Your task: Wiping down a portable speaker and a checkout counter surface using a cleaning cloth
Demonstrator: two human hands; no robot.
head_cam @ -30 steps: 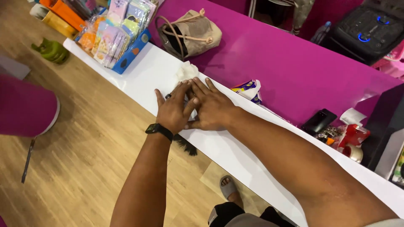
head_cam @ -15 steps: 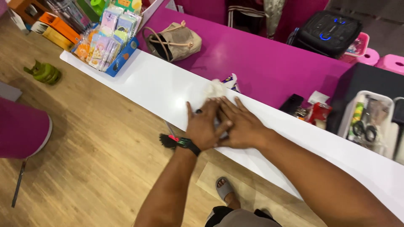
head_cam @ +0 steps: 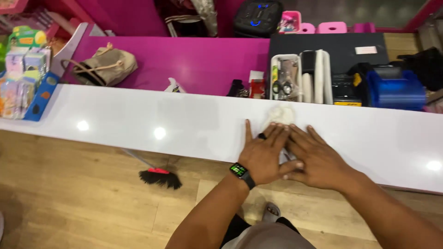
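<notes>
White counter: white cloth pressed flat mid-wipe under left hand and right hand, fingers spread; firm downward pressure judged needed next

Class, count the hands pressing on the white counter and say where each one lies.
2: left hand flat on the white cloth; right hand beside it, overlapping its fingers.

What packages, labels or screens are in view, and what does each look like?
Smartwatch: left wrist, small lit rectangular screen, black band.
Packets: far left in a blue display box, flat, pastel colours.
White label: on the black surface behind the counter, rectangular.
</notes>
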